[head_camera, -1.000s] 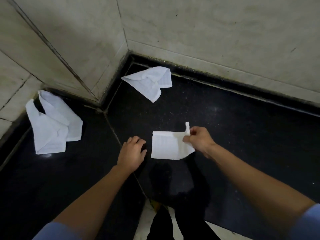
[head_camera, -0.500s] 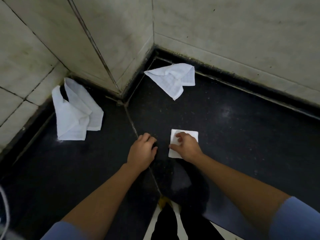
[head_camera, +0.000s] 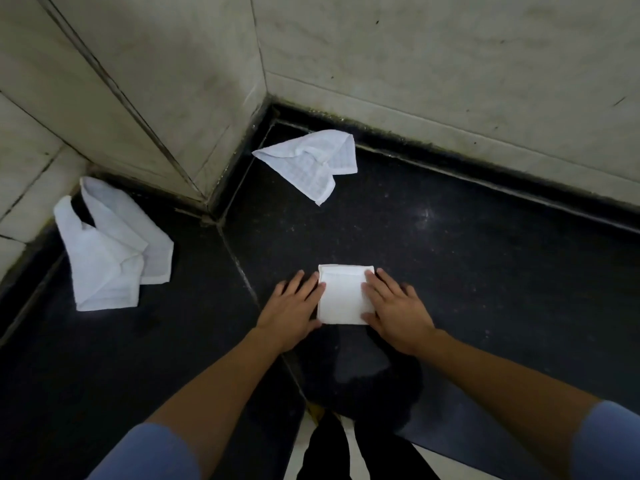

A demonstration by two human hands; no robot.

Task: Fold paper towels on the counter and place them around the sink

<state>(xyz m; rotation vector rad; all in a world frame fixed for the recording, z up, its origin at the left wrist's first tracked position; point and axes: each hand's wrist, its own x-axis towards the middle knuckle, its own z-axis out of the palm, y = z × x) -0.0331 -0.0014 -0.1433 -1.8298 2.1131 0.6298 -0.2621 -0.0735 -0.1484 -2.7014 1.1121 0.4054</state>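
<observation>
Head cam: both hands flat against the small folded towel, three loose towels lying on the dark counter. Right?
Not quite. The head view shows two loose towels, not three: the back towel near the wall corner and the left towel. The rest holds: left hand and right hand lie flat against the folded towel on the counter.

- A folded towel lies flat on the dark worktop.
- The left hand and right hand press its sides with straight fingers.
- Two loose towels lie near the tiled wall: a left towel and a corner towel.
</observation>
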